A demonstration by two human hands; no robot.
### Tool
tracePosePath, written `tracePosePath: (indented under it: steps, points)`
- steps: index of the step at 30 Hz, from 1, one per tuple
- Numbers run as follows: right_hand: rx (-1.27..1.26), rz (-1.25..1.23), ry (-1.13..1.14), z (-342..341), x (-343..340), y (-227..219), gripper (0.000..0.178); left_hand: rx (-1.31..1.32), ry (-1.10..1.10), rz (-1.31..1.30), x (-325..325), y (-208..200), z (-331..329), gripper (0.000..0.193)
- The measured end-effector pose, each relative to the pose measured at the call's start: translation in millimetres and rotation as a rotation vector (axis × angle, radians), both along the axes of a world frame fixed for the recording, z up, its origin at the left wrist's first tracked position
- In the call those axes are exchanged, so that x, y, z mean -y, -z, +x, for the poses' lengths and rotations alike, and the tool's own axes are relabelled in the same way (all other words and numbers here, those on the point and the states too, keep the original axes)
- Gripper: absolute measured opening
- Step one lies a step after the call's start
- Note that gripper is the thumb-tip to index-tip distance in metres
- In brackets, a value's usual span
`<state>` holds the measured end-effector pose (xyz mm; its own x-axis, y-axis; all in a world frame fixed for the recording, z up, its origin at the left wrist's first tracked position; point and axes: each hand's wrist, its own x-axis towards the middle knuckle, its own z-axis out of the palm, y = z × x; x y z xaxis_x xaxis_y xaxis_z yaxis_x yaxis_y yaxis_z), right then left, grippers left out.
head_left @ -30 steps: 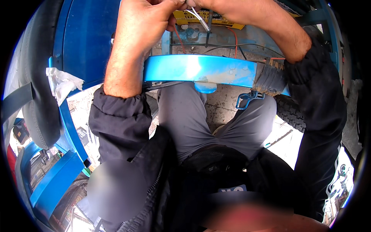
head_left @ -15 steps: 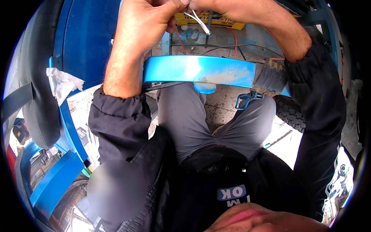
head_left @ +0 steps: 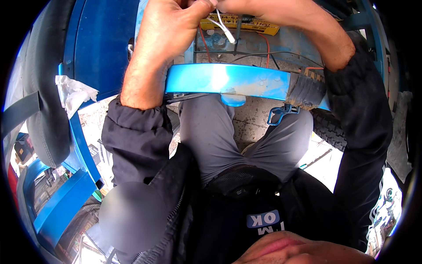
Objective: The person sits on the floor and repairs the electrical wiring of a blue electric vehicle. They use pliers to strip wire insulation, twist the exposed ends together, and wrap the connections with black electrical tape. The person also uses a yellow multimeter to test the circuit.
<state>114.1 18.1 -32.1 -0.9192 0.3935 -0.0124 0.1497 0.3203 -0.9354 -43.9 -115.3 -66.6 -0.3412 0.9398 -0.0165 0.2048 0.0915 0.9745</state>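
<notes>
Closest in, my black jacket [head_left: 136, 136] and grey trousers [head_left: 211, 136], knees apart, and straight across in front of them runs a curved, shiny blue bar [head_left: 224, 79]. That's the obstacle here: it lies between my body and the work, with my left forearm crossing its left end and my right sleeve over its other end. Dark wrapping [head_left: 307, 90] binds it on the right, a blue buckle [head_left: 292, 108] hangs just below, and a treaded tyre [head_left: 327, 127] shows beneath that. Off to my left, a padded dark seat [head_left: 46, 132] and a torn white sheet [head_left: 74, 94] caught on a blue upright.

Out beyond the bar, here are the hands! My left hand [head_left: 178, 22] and right hand [head_left: 255, 9] come together at the upper edge, fingers bent and partly cut off. A forked white cable [head_left: 228, 35] dangles from between them, over the gap past the bar; which hand pinches it, I can't tell.

Behind the cable sits a yellow box [head_left: 263, 27], partly hidden by my right hand, with a red wire [head_left: 268, 48] dropping below it and a dark cable arching nearby. Left of all that, a big blue panel [head_left: 101, 48].
</notes>
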Motion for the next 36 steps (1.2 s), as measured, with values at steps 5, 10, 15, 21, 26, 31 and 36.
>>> tracePosePath:
  steps: [5, 10, 15, 21, 26, 31, 36]
  points:
    - [0.222, 0.207, 0.106, 3, 2, -25, 0.026, -0.075, 0.027, -0.094, -7, -20, 9, 0.011]
    - [0.198, 0.237, 0.119, 7, 2, -25, 0.026, -0.158, 0.007, -0.088, -8, -21, 15, 0.011]
    - [0.143, -0.081, 0.084, -6, -3, 8, 0.025, -0.083, -0.033, -0.099, 2, -20, 14, 0.009]
    - [0.139, -0.391, 0.080, -6, -16, 26, 0.025, -0.259, -0.024, -0.090, -5, -27, 20, 0.006]
    - [-0.100, 0.269, 0.044, 6, -7, -10, 0.010, -0.080, -0.015, -0.101, -2, -15, 3, 0.007]
    - [-0.316, 0.858, -0.077, 12, -3, -12, 0.018, 0.018, -0.005, -0.260, -1, -20, -2, 0.009]
    - [-0.319, 0.918, -0.123, 11, -10, -11, 0.012, 0.012, -0.034, -0.242, -2, -26, 7, 0.010]
